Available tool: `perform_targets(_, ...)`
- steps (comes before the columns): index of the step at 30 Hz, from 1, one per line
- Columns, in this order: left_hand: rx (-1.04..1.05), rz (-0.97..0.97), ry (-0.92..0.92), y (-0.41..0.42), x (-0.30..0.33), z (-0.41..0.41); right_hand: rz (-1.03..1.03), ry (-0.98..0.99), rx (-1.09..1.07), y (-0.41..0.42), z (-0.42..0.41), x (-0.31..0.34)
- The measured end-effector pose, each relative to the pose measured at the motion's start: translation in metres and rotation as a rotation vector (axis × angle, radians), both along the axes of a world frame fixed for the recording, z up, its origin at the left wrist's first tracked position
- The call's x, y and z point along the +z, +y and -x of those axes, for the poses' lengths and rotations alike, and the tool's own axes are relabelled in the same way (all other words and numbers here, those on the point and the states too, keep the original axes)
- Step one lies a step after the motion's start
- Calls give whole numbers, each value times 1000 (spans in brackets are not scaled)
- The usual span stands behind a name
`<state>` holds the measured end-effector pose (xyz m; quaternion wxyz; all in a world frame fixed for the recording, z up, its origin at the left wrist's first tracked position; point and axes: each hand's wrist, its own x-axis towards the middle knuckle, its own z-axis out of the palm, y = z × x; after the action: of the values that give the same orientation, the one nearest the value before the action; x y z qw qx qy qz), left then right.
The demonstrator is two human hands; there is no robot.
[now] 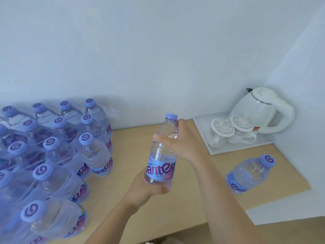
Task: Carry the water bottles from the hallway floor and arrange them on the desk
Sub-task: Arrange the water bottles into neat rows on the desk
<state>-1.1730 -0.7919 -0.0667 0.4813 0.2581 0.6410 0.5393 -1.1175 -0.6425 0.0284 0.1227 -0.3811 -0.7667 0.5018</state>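
Leftmost, shrink-wrapped pack of bottles (52,155) on desk (133,196). Centre — held bottle (161,155) upright above desktop: left hand (149,188) cups its base, right hand (177,140) wraps its shoulder. Further right, 1 loose bottle (250,174) standing near tray (202,129) (cups, kettle on it). Step: placing. Next: lower onto bare wood, release.
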Motion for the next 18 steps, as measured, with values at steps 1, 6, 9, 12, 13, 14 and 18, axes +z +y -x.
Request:
perform_targets(1, 38, 12, 2, -7, 0, 2, -27, -14, 26, -7, 7, -2)
perform_targets(6, 317, 101, 71, -43, -8, 11, 79, 8, 227, -34, 37, -14)
perform_targets(9, 440, 124, 103, -63, -19, 11, 71, -41, 367, -56, 52, -21)
perform_targets(12, 593, 166, 97, -80, -34, 9, 73, -15, 424, -78, 63, -31)
perform_targets(13, 644, 176, 103, -83, -39, 9, 69, -1, 438, -84, 66, -34)
perform_targets(14, 685, 183, 116, -85, -44, 9, 70, 15, 454, -91, 68, -37)
perform_targets(18, 763, 191, 176, -90, -57, 6, 36, 6, 486, -116, 73, -55)
